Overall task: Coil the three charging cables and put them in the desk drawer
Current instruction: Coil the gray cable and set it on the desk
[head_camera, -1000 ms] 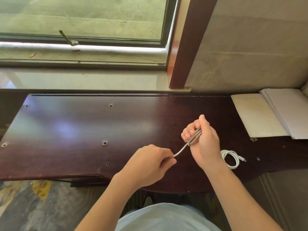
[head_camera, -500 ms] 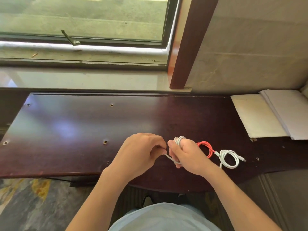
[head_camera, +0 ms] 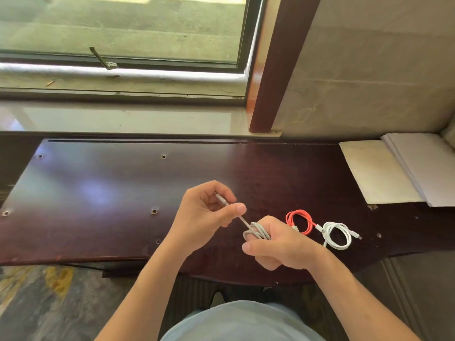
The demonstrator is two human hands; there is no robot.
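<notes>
Above the dark polished wooden desk, the right hand grips the coiled grey braided charging cable, its free tail slanting up-left into the left hand, pinched near the plug

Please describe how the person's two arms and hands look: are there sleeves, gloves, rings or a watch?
Both forearms are bare up to the frame edge; no sleeves show. The left hand and right hand wear no gloves, and no rings or watch are visible. A light blue garment covers the body below.
</notes>
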